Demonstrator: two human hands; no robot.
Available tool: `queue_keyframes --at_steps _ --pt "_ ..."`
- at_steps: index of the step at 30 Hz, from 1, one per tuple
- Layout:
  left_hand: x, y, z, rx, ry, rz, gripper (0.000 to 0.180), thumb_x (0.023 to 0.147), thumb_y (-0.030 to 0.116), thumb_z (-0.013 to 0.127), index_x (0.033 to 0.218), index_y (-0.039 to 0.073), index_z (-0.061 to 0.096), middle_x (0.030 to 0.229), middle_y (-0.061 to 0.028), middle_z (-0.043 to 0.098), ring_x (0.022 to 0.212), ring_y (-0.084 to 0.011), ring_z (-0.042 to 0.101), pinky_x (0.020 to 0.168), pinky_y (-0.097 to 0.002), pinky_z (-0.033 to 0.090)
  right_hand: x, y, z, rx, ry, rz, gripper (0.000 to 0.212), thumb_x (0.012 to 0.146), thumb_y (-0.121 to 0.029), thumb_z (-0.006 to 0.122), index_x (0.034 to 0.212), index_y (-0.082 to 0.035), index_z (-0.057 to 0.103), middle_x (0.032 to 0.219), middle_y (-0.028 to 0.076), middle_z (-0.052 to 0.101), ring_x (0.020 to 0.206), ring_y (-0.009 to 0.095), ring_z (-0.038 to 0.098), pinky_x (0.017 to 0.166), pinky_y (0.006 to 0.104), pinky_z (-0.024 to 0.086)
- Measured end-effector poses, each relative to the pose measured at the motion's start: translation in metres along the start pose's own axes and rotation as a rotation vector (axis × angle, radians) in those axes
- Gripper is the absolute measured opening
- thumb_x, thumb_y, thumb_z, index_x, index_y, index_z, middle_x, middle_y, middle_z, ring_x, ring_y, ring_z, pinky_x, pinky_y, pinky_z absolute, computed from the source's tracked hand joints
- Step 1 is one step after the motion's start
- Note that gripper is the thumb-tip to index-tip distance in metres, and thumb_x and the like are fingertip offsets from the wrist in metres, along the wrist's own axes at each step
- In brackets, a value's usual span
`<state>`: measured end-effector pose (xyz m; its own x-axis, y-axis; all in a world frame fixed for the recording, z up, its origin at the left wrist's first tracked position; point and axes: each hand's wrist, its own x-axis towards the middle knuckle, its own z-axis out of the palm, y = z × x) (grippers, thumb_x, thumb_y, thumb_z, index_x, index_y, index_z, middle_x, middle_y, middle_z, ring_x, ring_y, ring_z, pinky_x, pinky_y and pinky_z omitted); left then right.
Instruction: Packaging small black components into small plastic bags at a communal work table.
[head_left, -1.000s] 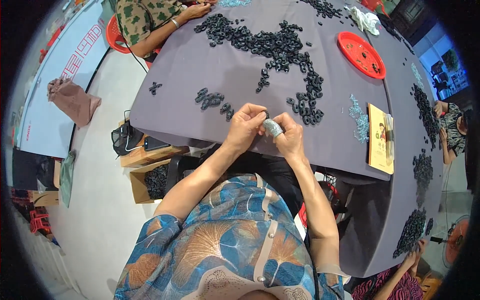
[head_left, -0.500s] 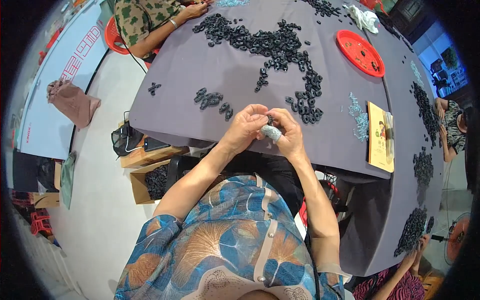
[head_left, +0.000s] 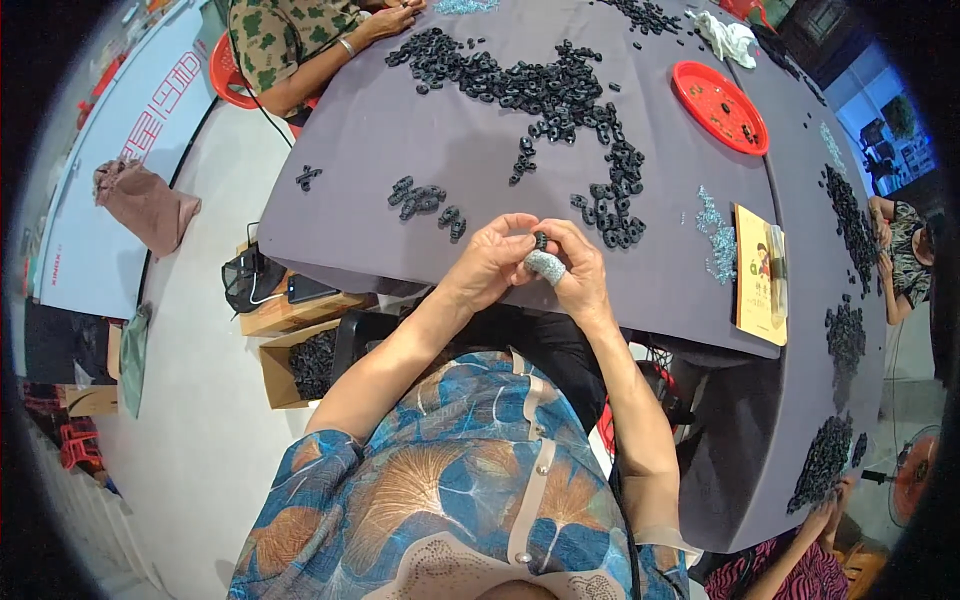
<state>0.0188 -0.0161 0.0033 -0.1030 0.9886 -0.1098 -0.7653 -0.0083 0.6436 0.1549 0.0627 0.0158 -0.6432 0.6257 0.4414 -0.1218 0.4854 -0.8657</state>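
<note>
My left hand [head_left: 490, 262] and my right hand [head_left: 582, 275] meet just over the near edge of the grey-covered table [head_left: 330, 215]. Between their fingertips they pinch a small black ridged plastic part [head_left: 541, 240], mostly hidden by the fingers. A grey speckled wrap [head_left: 546, 265] covers my right thumb. Beyond my left hand lies a small group of black oval parts [head_left: 418, 198]. Past my right hand, more black parts [head_left: 618, 215] trail back to a large heap [head_left: 520, 80].
At right are an oval red tray [head_left: 720, 105] with small pieces, a yellow book [head_left: 760, 280] and small clear pieces [head_left: 716, 235]. Co-workers' arms [head_left: 320, 70] reach the table at far left and on the right. A cardboard box [head_left: 283, 375] of black parts stands below left.
My hands stay in place, fingers shifting slightly. The ridged black part shows a little more between the fingertips, and my wrapped right thumb has moved slightly.
</note>
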Motion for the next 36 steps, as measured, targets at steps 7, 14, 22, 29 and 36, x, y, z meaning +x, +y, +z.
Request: queue_keyframes --at_steps 7,14,22,29,36 --pt "0.003 -0.001 0.005 0.003 -0.007 -0.01 0.035 0.086 0.013 0.063 0.114 0.006 0.045 0.091 -0.012 0.063 0.059 -0.01 0.057 0.046 -0.0179 0.043 -0.002 0.008 0.003 0.054 0.077 0.062 0.021 0.077 -0.005 0.062 0.098 -0.004 0.06 0.093 0.007 0.06 0.072 0.016 0.059 0.062 0.0263 0.049" --pt "-0.002 0.0 0.013 0.043 0.129 0.02 0.023 0.087 0.012 0.059 0.109 0.007 0.053 0.09 -0.0083 0.062 0.074 -0.0134 0.061 0.055 -0.0214 0.048 0.002 -0.027 -0.011 -0.053 -0.011 0.103 0.035 0.075 -0.007 0.069 0.108 -0.003 0.059 0.096 0.007 0.058 0.07 0.015 0.055 0.06 0.0271 0.047" --pt "-0.001 0.0 0.011 0.012 0.12 0.035 0.011 0.089 0.01 0.056 0.099 0.007 0.057 0.084 -0.0097 0.063 0.057 -0.0104 0.056 0.051 -0.0206 0.044 0.01 0.003 -0.106 -0.709 0.461 0.207 0.019 0.078 -0.003 0.06 0.097 0.0 0.061 0.087 0.016 0.059 0.081 0.032 0.059 0.073 0.0403 0.047" --pt "-0.009 0.017 0.013 0.793 0.269 0.186 0.016 0.087 0.012 0.06 0.102 0.005 0.058 0.078 -0.0027 0.061 0.056 -0.0056 0.049 0.051 -0.0193 0.041 0.019 0.04 -0.141 -1.121 0.378 0.3 0.021 0.08 -0.007 0.053 0.098 0.002 0.061 0.093 0.021 0.058 0.085 0.04 0.058 0.075 0.047 0.047" --pt "-0.02 0.04 -0.001 1.595 0.446 0.598 0.02 0.078 0.006 0.065 0.097 0.004 0.061 0.087 -0.0085 0.058 0.065 -0.0191 0.058 0.06 -0.0292 0.046 0.024 0.053 -0.145 -1.177 0.313 0.309 0.013 0.079 -0.006 0.051 0.089 0.0 0.058 0.091 0.022 0.059 0.081 0.041 0.06 0.069 0.0493 0.048"
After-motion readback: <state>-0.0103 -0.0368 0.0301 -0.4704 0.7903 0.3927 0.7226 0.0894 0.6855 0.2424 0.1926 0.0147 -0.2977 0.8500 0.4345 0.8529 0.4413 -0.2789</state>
